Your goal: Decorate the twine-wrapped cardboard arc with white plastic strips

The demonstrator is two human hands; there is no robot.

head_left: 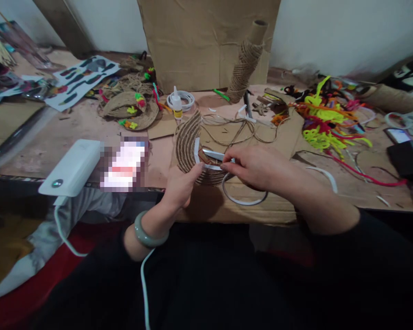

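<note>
Head view, left grip (179,185) is clasping corded crescent (186,147), right grip (254,165) is pinching white strip (197,150) (lining it), near surface's (82,124) front edge

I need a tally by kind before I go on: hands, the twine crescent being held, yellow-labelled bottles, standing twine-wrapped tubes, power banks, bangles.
Hands (left hand, right hand): 2
Twine crescent: 1
Yellow-labelled bottle: 1
Standing twine-wrapped tube: 1
Power bank: 1
Bangle: 1
Total: 7

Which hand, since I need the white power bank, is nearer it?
Left: the left hand, on the rope piece, is right of the power bank; the right hand is farther right.
</note>
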